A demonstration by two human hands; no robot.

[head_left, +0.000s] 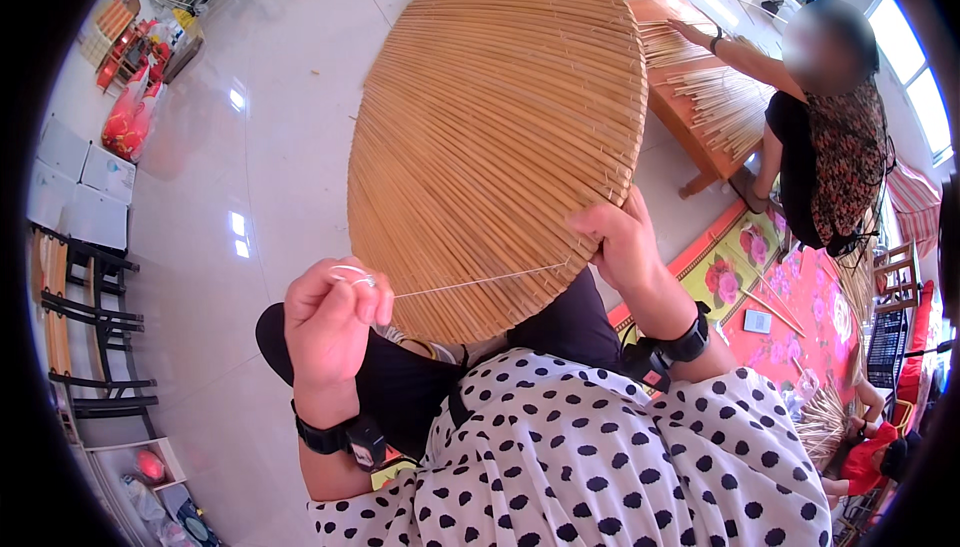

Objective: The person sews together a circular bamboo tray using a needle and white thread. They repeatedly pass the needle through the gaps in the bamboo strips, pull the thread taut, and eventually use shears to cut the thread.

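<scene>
A large round mat of thin tan stalks (500, 127), stitched together along its rim, stands tilted in front of my lap. My right hand (622, 237) is closed on its right edge, thumb on the near face. A white thread (480, 280) runs taut across the lower part of the mat, from near that hand to my left hand (340, 317). The left fingers are pinched on the thread, some of it looped around them, just off the mat's lower left edge. Whether a needle is there cannot be made out.
At the right, a person (835, 137) reaches over a low wooden table (690, 127) spread with stalks. A floral red mat (790, 307) with a small grey device (757, 321) lies below. Another person in red (870, 457) is at the lower right. Folded black-legged furniture (95, 317) stands left.
</scene>
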